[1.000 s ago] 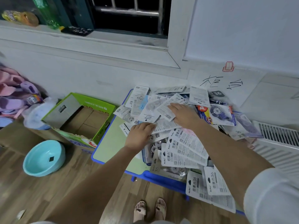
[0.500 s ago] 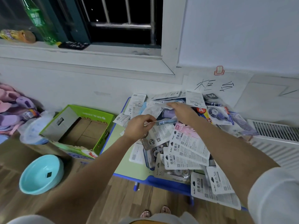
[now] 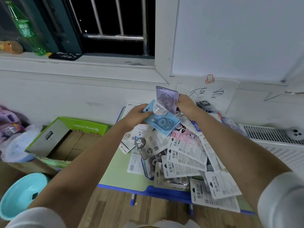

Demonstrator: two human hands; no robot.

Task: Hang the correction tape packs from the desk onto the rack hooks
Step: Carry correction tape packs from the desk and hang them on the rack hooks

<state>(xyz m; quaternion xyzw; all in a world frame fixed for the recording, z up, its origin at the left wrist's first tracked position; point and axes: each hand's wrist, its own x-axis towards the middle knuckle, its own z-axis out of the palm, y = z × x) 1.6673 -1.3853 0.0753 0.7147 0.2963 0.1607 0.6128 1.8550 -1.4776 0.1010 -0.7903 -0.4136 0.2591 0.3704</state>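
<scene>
My left grip (image 3: 137, 115) is curled round the blue correction tape pack (image 3: 160, 119), thumb on its face, holding it tilted above the pile of packs (image 3: 181, 153) on the bench (image 3: 115, 178). At one o'clock from it, my right grip (image 3: 185, 104) pinches the purple pack (image 3: 167, 99), upright, its lower edge overlapping the blue one.

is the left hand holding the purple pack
No, the left hand grips the blue pack, while the right hand holds the purple pack.
</scene>
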